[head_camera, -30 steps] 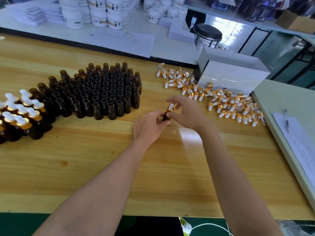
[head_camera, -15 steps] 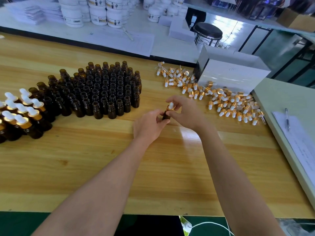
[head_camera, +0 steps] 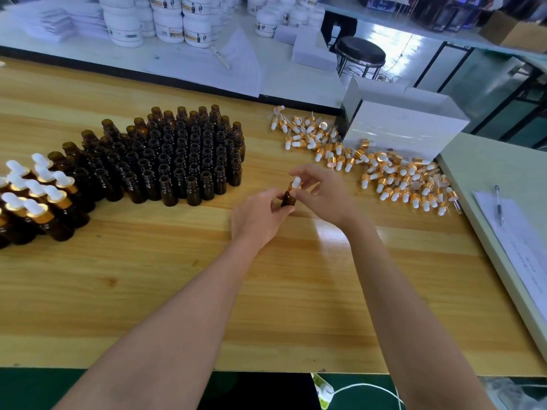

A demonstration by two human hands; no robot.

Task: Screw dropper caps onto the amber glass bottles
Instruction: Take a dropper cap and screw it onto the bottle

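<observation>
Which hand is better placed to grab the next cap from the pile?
Probably the right hand: it pinches the current cap, and the loose dropper caps lie close on its side. The left hand grips the bottle and sits nearer the uncapped bottles.

Wooden table, uncapped bottles, loose dropper caps (heaped), white box

1. White jars, back bench: labels w/ print & a small picture, too blurred to read.
2. White box: faint mark on front, maybe letters, illegible.
3. Paper sheet, right: printed lines, too small to read.
</observation>
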